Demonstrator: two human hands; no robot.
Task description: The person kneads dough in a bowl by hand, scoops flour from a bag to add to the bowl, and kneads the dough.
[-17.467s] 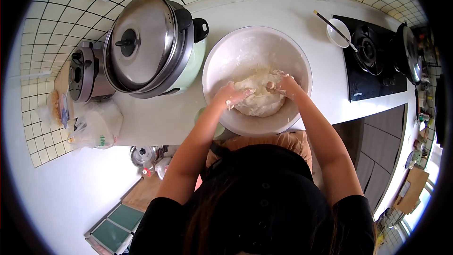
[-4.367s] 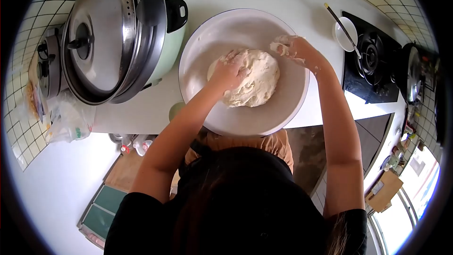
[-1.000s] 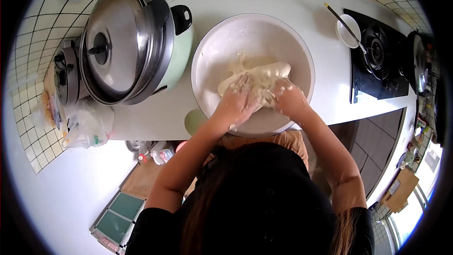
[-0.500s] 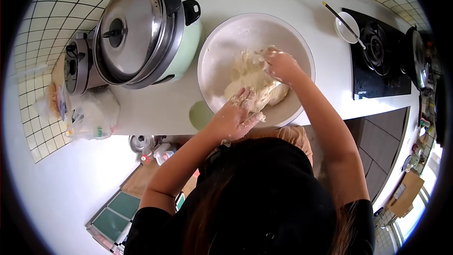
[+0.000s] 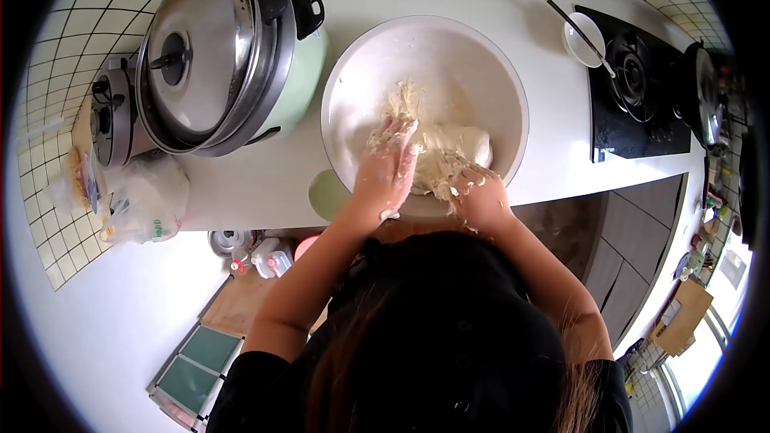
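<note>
A wide pale bowl (image 5: 353,72) stands on the counter with a lump of pale, sticky dough (image 5: 457,147) in it. My left hand (image 5: 387,164) lies along the dough's left side, fingers stretched out and coated with dough. At the dough's near right edge, my right hand (image 5: 481,195) has its fingers curled into the dough, with shreds sticking to them. Loose ragged bits of dough (image 5: 403,100) lie beyond my left fingertips. The undersides of both hands are hidden.
A large pale green cooker (image 5: 301,80) with a steel lid stands left of the bowl. At right are a black hob (image 5: 642,124) and a white bowl (image 5: 579,48) with a brush-like stick across it. A plastic bag (image 5: 148,196) sits far left; a green disc (image 5: 325,196) shows beside the bowl.
My right hand has come from the dough's far side to its near edge, bringing dough towards me. My left hand has shifted a little left and farther into the bowl.
</note>
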